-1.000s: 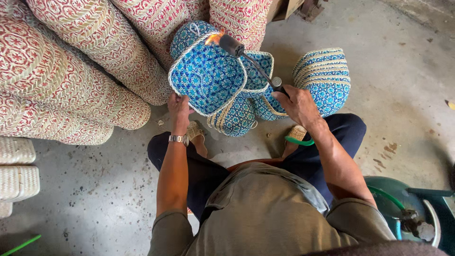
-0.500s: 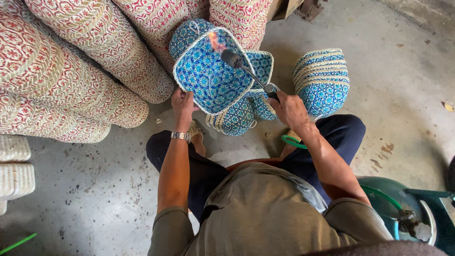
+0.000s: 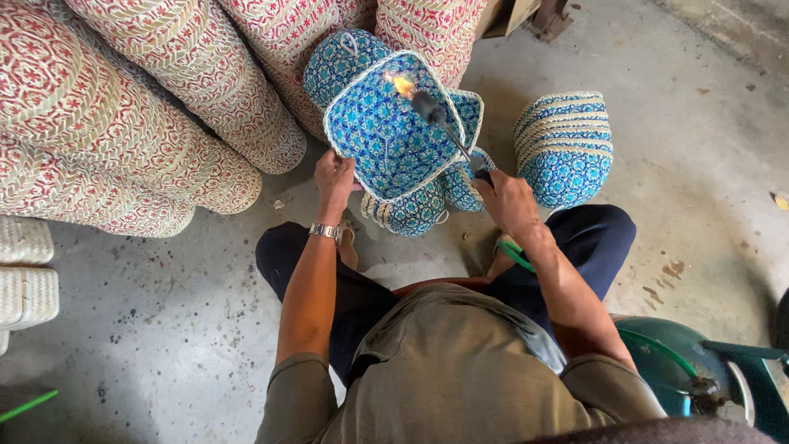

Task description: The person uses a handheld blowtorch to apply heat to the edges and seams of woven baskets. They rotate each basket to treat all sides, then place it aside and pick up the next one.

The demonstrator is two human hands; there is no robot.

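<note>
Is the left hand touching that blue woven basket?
Touching. The head view shows the left hand gripping the rim of the blue woven basket, fingers wrapped over its edge.

The left hand (image 3: 334,174) was raised forward with its fingers closed in a grip; the right hand (image 3: 508,200) was also closed, arm bent.

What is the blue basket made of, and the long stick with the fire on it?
The blue basket in the left hand looks woven from flat, matte strips, maybe palm leaf or plastic; the criss-cross weave shows. The torch in the right hand looks like dark metal, thin and straight, with a small flame at its tip. Its green hose looks like smooth rubber or plastic.
</note>
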